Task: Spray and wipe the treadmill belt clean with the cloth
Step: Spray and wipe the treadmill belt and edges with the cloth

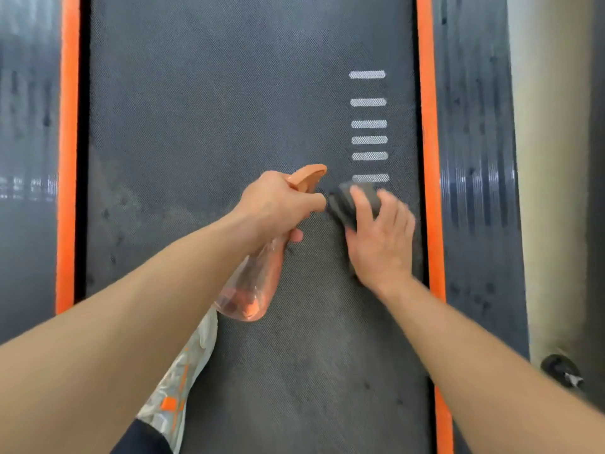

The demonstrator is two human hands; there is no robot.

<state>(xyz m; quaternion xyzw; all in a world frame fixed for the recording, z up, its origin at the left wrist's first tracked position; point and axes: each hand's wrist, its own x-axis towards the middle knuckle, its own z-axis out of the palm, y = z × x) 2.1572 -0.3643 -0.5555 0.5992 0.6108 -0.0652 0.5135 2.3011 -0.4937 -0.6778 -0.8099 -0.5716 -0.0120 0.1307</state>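
The dark textured treadmill belt point(212, 109) fills the middle of the view, with white dash marks point(369, 123) near its right side. My left hand point(278, 204) grips the neck of an orange translucent spray bottle point(253, 283), nozzle pointing away from me, held above the belt. My right hand point(379, 237) presses a folded dark grey cloth point(347, 204) flat onto the belt just below the lowest dash, fingers spread over it. The two hands are close, almost touching at the cloth's left edge.
Orange strips point(68, 158) point(430, 158) border the belt, with dark ribbed side rails point(478, 158) outside them. A pale floor strip point(553, 191) lies at the far right, with a small black object point(561, 370) on it. Patterned clothing point(183, 371) shows under my left forearm.
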